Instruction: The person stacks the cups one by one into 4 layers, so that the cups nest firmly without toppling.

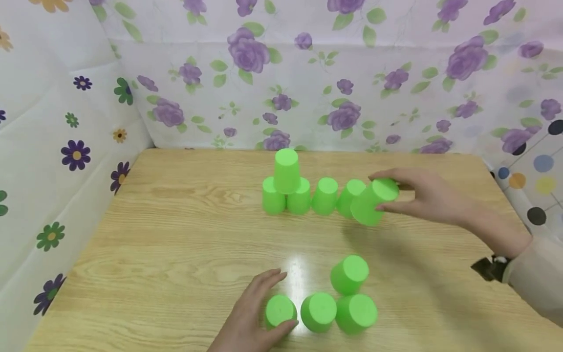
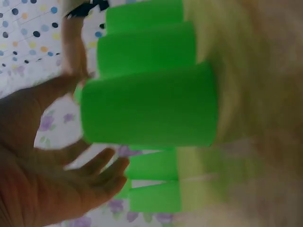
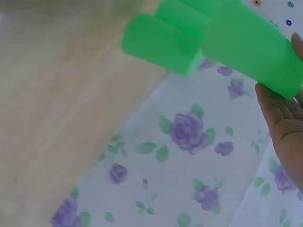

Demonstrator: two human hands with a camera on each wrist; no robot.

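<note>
My right hand (image 1: 422, 195) pinches a tilted, upside-down green plastic cup (image 1: 374, 203) between thumb and fingers, held above the table by the right end of the back row. In the right wrist view this held cup (image 3: 255, 47) slants above another green cup (image 3: 161, 45). My left hand (image 1: 255, 313) is around the leftmost front cup (image 1: 280, 310), fingers spread at its far side and thumb at its near right. The left wrist view shows those fingers (image 2: 106, 165) apart from the cup's side (image 2: 147, 109). Beside it stand two more front cups (image 1: 318, 312) (image 1: 355, 313).
Another cup (image 1: 349, 275) stands behind the rightmost front one. At the back, upside-down cups form a row; one cup (image 1: 287, 171) sits on top of the two leftmost (image 1: 273, 198). Flower-printed cloth (image 1: 308, 88) hangs behind the wooden table (image 1: 176, 244).
</note>
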